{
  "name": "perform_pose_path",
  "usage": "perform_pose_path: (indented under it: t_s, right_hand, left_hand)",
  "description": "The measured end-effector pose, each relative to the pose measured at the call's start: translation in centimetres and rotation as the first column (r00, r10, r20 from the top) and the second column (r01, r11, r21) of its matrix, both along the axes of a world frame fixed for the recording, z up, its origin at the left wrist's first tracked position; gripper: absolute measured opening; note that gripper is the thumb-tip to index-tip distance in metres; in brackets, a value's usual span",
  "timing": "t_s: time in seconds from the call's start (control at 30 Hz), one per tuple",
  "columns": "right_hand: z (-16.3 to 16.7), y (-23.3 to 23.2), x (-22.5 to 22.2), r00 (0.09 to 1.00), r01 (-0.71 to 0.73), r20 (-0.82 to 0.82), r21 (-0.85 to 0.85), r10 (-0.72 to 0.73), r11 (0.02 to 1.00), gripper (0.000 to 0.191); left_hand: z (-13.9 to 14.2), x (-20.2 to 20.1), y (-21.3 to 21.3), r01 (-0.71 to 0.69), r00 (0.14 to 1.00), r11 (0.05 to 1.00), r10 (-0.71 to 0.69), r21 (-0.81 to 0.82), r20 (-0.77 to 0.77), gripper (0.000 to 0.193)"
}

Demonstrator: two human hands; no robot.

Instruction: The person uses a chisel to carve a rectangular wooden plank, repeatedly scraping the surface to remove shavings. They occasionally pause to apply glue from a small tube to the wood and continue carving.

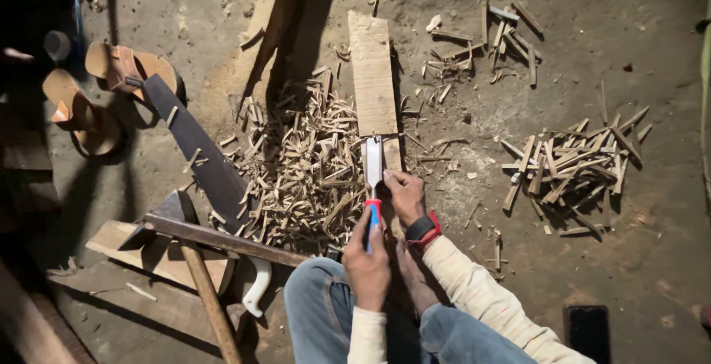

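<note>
Leftmost, a pair of tan sandals (104, 86) lies on the dirt floor, with a long dark saw blade (196, 153) running down from them to its white handle (257, 286). Below it a wooden-handled adze (200, 260) rests across a plank (159, 256). Next comes a heap of wood shavings (304, 171). Beside that, the left hand (368, 264) is wrapped tight around the red-and-blue handle of a cleaver (374, 160), whose pale blade stands on the near end of a wooden board (374, 75). The right hand (406, 194), wearing a red-strapped watch (424, 229), pinches a small piece against the blade; its grip is closed. Farther right lies a pile of split sticks (574, 168), and a dark phone (587, 332) lies near the knee.
</note>
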State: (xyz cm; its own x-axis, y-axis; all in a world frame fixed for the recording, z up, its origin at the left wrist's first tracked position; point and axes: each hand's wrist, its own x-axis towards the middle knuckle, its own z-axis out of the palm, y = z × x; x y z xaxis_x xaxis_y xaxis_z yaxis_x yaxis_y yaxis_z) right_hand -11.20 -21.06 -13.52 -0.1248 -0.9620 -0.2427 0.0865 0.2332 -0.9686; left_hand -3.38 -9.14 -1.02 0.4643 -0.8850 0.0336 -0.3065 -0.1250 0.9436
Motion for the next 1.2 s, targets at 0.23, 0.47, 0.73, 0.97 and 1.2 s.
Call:
perform_pose_path:
  t_s: [0.23,0.47,0.73,0.97,1.2]
  right_hand:
    - [1.4,0.4,-0.4,0.922,-0.120,0.387,0.346,-0.025,0.931,0.031]
    - [1.2,1.2,-0.5,0.930,0.007,0.357,0.226,-0.090,0.974,0.021]
    - [1.5,1.2,-1.4,0.973,0.029,0.215,0.253,-0.085,0.967,0.022]
    - [3.5,0.9,-3.9,0.977,0.062,-0.211,0.119,-0.036,0.991,0.020]
    - [5.8,-5.5,-6.7,0.481,-0.642,-0.869,-0.441,-0.119,0.627,0.045]
  left_hand:
    - [0.5,1.9,3.6,-0.200,0.631,0.970,0.235,0.138,-0.740,0.049]
    - [-1.4,1.6,6.3,-0.105,0.704,0.985,0.172,0.138,-0.689,0.048]
    - [-2.1,0.7,6.3,-0.062,0.719,0.969,0.210,0.240,-0.663,0.047]
    - [-2.7,0.1,6.2,-0.085,0.706,0.979,0.190,0.184,-0.683,0.048]
    - [-2.8,-0.3,6.2,-0.113,0.687,0.982,0.189,0.155,-0.701,0.048]
